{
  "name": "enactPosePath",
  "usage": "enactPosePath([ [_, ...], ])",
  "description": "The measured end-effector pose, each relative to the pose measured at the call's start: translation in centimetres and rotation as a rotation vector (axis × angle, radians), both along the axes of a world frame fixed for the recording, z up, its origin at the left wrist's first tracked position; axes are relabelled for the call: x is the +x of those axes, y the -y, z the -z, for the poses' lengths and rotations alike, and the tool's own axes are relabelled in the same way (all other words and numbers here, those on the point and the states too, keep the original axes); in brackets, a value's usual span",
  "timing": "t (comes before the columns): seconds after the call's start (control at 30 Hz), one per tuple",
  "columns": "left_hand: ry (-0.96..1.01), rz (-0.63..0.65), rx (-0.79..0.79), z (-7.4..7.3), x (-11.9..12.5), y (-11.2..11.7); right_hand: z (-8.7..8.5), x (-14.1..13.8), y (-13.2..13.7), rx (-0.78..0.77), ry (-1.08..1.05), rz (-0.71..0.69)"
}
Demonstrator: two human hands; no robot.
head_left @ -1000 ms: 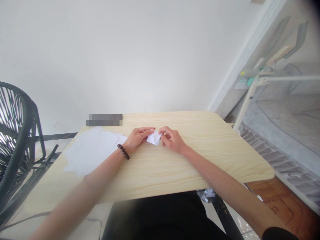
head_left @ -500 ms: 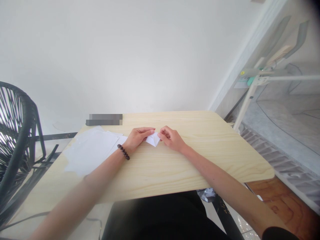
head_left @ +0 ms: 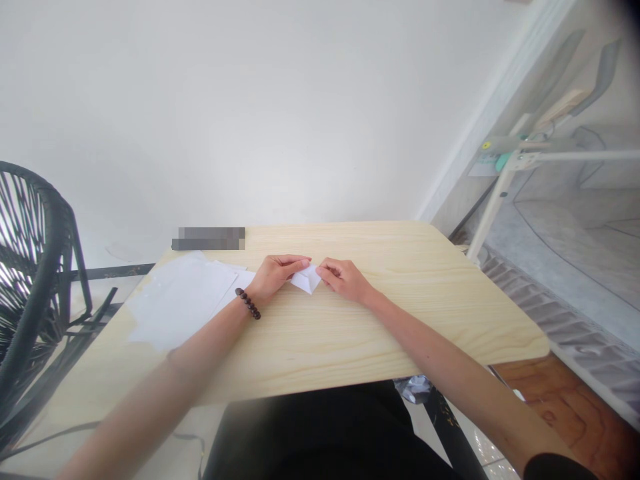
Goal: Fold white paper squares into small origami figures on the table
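Observation:
A small folded piece of white paper [head_left: 306, 279] lies on the light wooden table [head_left: 350, 333], pointed toward me. My left hand [head_left: 274, 275], with a dark bead bracelet on the wrist, pinches its left side with the fingertips. My right hand [head_left: 343, 279] pinches its right side, fingers curled over the edge. Both hands rest low on the tabletop near its middle.
A loose stack of white paper sheets [head_left: 180, 300] lies on the table's left part. A black wire chair [head_left: 35, 280] stands at the far left. A white metal frame [head_left: 505, 180] stands past the table's right side. A white wall rises behind the table.
The folded paper has been pressed flatter and lower onto the table. My right hand's fingers have come down and closer to the left hand. The arms have barely shifted.

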State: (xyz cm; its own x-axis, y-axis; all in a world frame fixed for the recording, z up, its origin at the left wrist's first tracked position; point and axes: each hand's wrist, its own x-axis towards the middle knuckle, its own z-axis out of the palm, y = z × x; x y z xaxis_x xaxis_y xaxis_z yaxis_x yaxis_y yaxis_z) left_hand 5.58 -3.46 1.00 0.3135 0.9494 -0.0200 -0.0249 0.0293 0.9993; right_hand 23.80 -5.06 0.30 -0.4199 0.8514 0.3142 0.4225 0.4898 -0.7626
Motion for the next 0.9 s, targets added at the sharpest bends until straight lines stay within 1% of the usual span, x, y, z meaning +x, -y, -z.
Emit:
enactPosePath([
  [0.2,-0.032,-0.033,0.053,0.1,0.12,-0.09,-0.36,-0.01,0.08,-0.005,-0.009,-0.026],
  [0.4,-0.016,-0.065,0.085,0.1,0.28,-0.03,-0.67,-0.08,0.23,-0.03,-0.038,-0.045],
  [0.47,-0.003,-0.06,0.094,0.04,0.31,0.05,-0.7,-0.08,0.26,-0.05,-0.057,-0.05],
  [0.6,0.027,-0.007,0.081,-0.07,0.31,0.2,-0.65,0.0,0.25,-0.101,-0.089,-0.073],
  [0.73,0.025,-0.034,0.101,0.08,0.29,0.09,-0.56,0.07,0.2,-0.143,-0.117,-0.081],
  [0.9,0.046,-0.037,0.078,0.26,0.23,-0.12,-0.56,0.1,0.25,-0.134,-0.136,-0.07],
])
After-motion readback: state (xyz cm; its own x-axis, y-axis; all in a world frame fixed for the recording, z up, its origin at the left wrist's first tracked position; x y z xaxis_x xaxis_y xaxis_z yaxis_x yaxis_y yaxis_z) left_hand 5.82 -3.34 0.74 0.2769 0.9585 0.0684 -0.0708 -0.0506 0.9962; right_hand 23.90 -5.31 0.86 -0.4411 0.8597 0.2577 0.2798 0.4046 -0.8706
